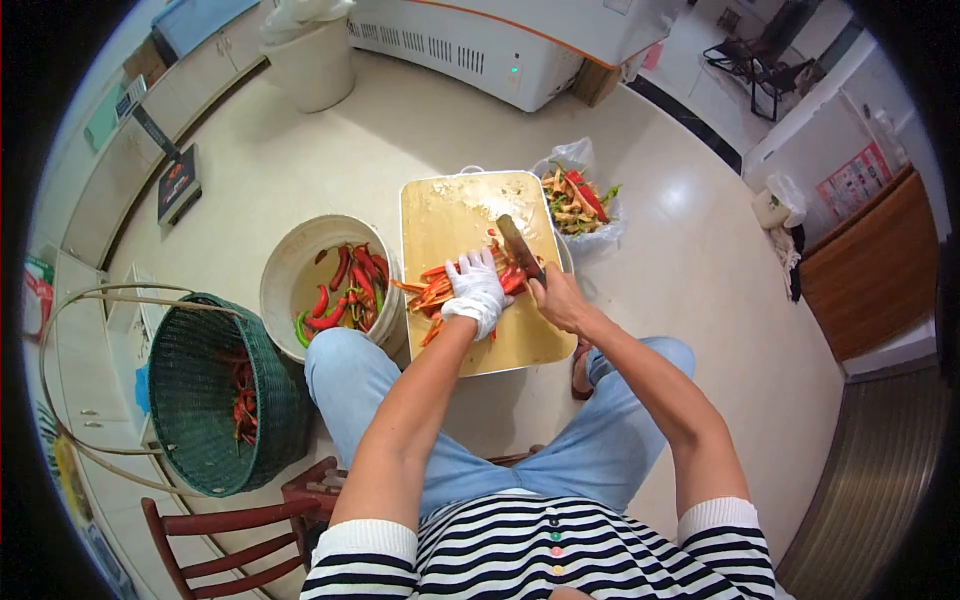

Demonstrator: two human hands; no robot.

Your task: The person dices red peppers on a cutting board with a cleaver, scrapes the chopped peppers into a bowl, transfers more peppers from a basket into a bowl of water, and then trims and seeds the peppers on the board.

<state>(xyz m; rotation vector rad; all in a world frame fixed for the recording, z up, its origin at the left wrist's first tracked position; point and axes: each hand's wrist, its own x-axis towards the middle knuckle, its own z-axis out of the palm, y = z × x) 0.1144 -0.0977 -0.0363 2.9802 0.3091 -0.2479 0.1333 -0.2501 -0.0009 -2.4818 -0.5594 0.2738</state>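
Striped knit top, glossy pepper strips

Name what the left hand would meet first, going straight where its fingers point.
Probably the pale specks on the cutting board, near its far edge; bare board seems to separate them from the left hand, though depth is unclear.

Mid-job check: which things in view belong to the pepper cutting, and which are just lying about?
In the job:
gloved left hand on cut peppers
right hand with knife
cutting board
pepper bucket
probably green basket, plastic bag

Apparently lying about:
floor scale
white bin
folding chair
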